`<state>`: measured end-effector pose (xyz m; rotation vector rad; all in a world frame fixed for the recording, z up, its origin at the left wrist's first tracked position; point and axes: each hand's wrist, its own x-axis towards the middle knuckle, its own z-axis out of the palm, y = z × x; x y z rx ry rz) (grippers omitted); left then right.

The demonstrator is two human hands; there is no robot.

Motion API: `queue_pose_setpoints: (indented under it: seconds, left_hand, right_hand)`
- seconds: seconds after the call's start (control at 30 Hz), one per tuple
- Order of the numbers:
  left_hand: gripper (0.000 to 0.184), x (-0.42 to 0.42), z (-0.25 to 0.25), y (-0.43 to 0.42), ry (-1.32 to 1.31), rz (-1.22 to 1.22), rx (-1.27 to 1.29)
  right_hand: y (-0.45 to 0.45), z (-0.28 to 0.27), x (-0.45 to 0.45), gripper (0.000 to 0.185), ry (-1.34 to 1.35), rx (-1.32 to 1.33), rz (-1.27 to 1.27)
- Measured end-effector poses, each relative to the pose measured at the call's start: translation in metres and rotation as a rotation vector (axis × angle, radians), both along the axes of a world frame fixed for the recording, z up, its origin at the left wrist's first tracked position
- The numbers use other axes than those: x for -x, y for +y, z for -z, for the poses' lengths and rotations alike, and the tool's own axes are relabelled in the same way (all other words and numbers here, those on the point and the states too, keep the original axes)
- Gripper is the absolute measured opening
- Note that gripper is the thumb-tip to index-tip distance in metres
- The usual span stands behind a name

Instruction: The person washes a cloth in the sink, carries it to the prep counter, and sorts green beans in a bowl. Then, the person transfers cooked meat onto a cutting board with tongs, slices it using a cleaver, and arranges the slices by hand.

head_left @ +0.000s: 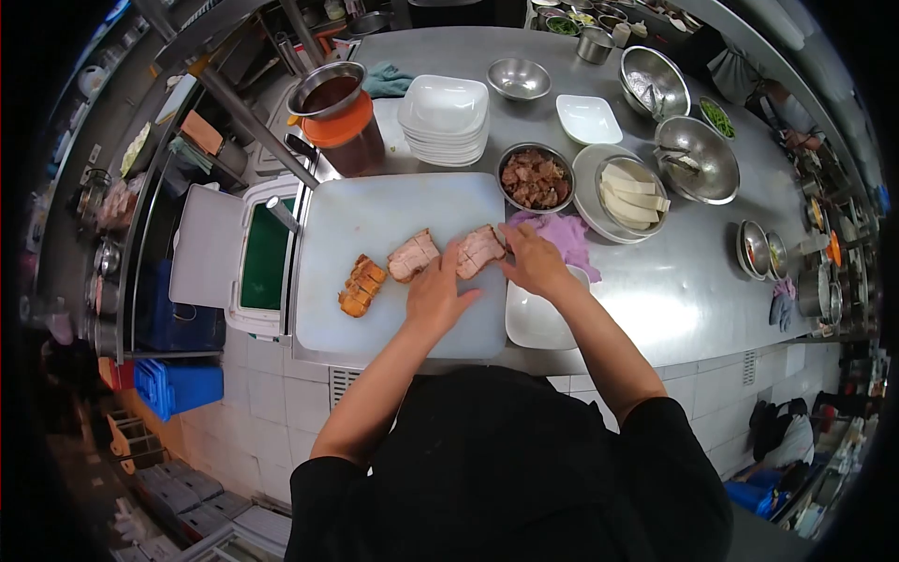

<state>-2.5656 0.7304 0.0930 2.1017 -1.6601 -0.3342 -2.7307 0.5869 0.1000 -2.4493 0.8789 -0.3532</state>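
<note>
Three portions of sliced roast pork belly rest on a white cutting board [375, 211]. The right-hand sliced pork belly [480, 251] sits between my two hands. Fingers of my left hand [435, 298] press along its left side, with the thumb spread out toward me. My right hand [537, 262] has fingers and thumb at its right end. Just left of my left fingers is the middle pork portion [412, 255], pale side up. Further left, another portion [361, 286] shows its browned crust. A white square plate [538, 323] lies below my right wrist, partly covered by it.
Beyond the board stand stacked white dishes [442, 108], an orange-lidded container [346, 136] and a steel bowl of meat chunks [536, 178]. Right of these are a bowl of pale slabs [632, 195], a purple cloth [562, 234] and mixing bowls [698, 159]. A metal post [253, 122] rises at left.
</note>
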Motion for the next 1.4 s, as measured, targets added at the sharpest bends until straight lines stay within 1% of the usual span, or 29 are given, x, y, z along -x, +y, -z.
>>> queue_pose_setpoints:
  seconds: [0.07,0.1,0.17,0.2,0.27,0.4,0.47,0.5,0.57,0.6,0.67,0.7,0.77,0.8,0.87,0.9,0.97,1.0,1.07,1.1,1.17,1.2,1.27,1.4]
  left_hand:
    - [0.081,-0.001,0.015,0.002,0.064,-0.090,-0.006]
    - [0.081,-0.001,0.016,0.001,0.061,-0.090,-0.006]
    - [0.075,-0.003,0.017,-0.004,0.200,-0.103,-0.012]
    - [0.075,-0.003,0.015,-0.006,0.198,-0.102,-0.008]
    - [0.067,-0.004,0.010,-0.009,0.107,-0.048,-0.003]
    - [0.069,-0.006,0.011,-0.004,0.078,-0.050,0.053]
    - [0.073,-0.008,-0.009,0.003,0.054,-0.093,-0.106]
    - [0.073,-0.015,-0.019,0.008,0.055,-0.097,-0.105]
    - [0.081,-0.042,-0.034,0.020,-0.054,-0.175,-0.241]
    - [0.081,-0.056,-0.036,0.028,-0.053,-0.174,-0.244]
    - [0.079,-0.082,-0.038,0.041,-0.201,-0.096,-0.177]
    - [0.079,-0.089,-0.032,0.043,-0.200,-0.100,-0.176]
    - [0.078,-0.102,-0.013,0.043,-0.386,0.038,-0.100]
    - [0.078,-0.105,-0.009,0.042,-0.384,0.037,-0.099]
    - [0.072,-0.104,-0.004,0.036,-0.341,0.117,-0.086]
    - [0.072,-0.104,-0.005,0.033,-0.334,0.118,-0.083]
    - [0.077,-0.106,-0.010,0.029,-0.237,0.140,-0.115]
    - [0.077,-0.107,-0.008,0.028,-0.230,0.136,-0.112]
    - [0.074,-0.112,-0.003,0.027,-0.197,0.152,-0.068]
    - [0.074,-0.114,-0.002,0.028,-0.191,0.148,-0.067]
    - [0.071,-0.118,-0.001,0.029,-0.106,0.162,0.027]
    - [0.071,-0.119,0.001,0.029,-0.101,0.165,0.029]
    - [0.068,-0.122,0.003,0.028,-0.080,0.164,0.093]
    - [0.068,-0.120,-0.011,0.022,-0.058,0.173,0.123]
  right_hand:
    - [-0.002,0.002,-0.001,0.046,0.051,0.058,0.048]
    - [-0.005,0.005,-0.002,0.046,0.048,0.058,0.048]
    - [-0.010,0.010,-0.004,0.044,0.001,0.096,-0.047]
    - [-0.010,0.008,-0.005,0.044,-0.001,0.100,-0.046]
    - [-0.009,0.002,-0.009,0.054,0.093,0.016,-0.043]
    - [-0.006,0.009,-0.006,0.053,0.050,0.047,-0.030]
    - [0.002,-0.005,-0.007,0.055,0.027,0.079,0.056]
    - [0.005,-0.011,-0.009,0.055,0.027,0.080,0.052]
    - [0.009,-0.022,-0.015,0.053,-0.065,0.054,0.043]
    - [0.012,-0.025,-0.021,0.053,-0.064,0.051,0.044]
    - [0.019,-0.031,-0.043,0.059,-0.115,0.250,-0.164]
    - [0.024,-0.037,-0.058,0.059,-0.115,0.252,-0.168]
    - [0.035,-0.048,-0.089,0.063,0.122,0.308,-0.272]
    - [0.036,-0.048,-0.104,0.063,0.124,0.310,-0.273]
    - [0.033,-0.038,-0.129,0.069,0.471,0.300,-0.332]
    - [0.030,-0.029,-0.136,0.069,0.479,0.301,-0.330]
    - [0.026,-0.012,-0.148,0.063,0.529,0.367,-0.356]
    - [0.025,-0.011,-0.152,0.063,0.535,0.370,-0.360]
    - [0.022,-0.006,-0.157,0.054,0.562,0.243,-0.400]
    - [0.022,-0.009,-0.159,0.054,0.568,0.244,-0.404]
    - [0.019,-0.013,-0.159,0.048,0.533,0.137,-0.375]
    - [0.017,-0.012,-0.159,0.048,0.538,0.136,-0.371]
    - [0.011,-0.011,-0.159,0.047,0.453,0.083,-0.384]
    - [0.000,-0.033,-0.158,0.044,0.415,0.067,-0.400]
